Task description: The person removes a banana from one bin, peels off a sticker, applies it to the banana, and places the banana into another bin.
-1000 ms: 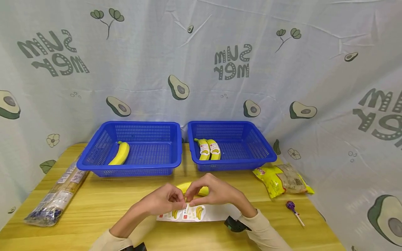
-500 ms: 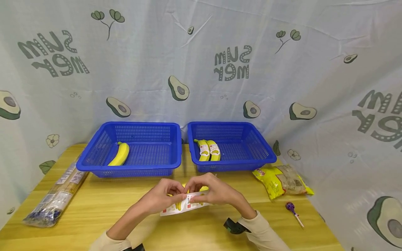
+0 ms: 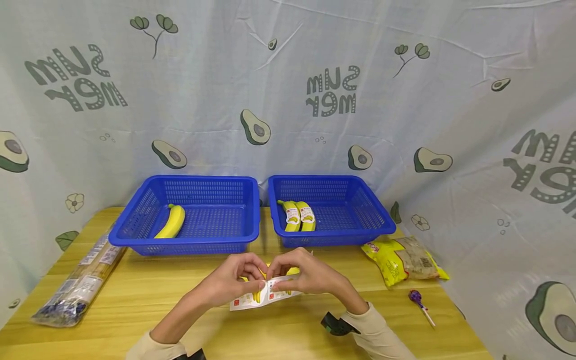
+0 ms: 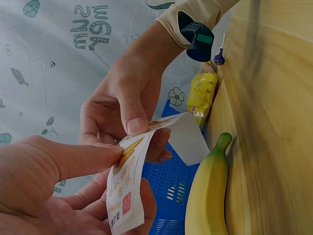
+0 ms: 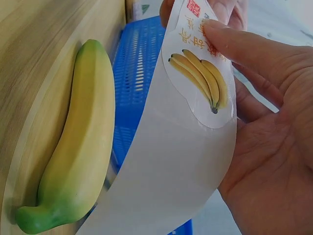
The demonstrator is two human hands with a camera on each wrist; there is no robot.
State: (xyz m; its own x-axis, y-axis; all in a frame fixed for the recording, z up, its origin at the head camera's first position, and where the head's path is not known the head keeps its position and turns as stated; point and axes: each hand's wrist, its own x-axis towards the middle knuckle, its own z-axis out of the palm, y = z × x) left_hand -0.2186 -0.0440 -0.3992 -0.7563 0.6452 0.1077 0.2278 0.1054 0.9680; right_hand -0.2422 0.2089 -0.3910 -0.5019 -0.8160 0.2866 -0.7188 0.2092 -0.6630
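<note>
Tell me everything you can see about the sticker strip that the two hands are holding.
The sticker strip is a long piece of glossy white backing paper. It carries rounded stickers printed with a bunch of yellow bananas, red marks and small text. It is lifted off the table and bent into a curve. The left hand and the right hand pinch it together near one sticker, thumbs on its printed face. The loose, blank end hangs toward the table. A banana lies just behind it.

The curtain [image 3: 288,100] at the back says "SUM MER" in big grey letters, flipped like in a mirror. The sticker sheet [image 5: 195,98] has red signs, too small to read.
</note>
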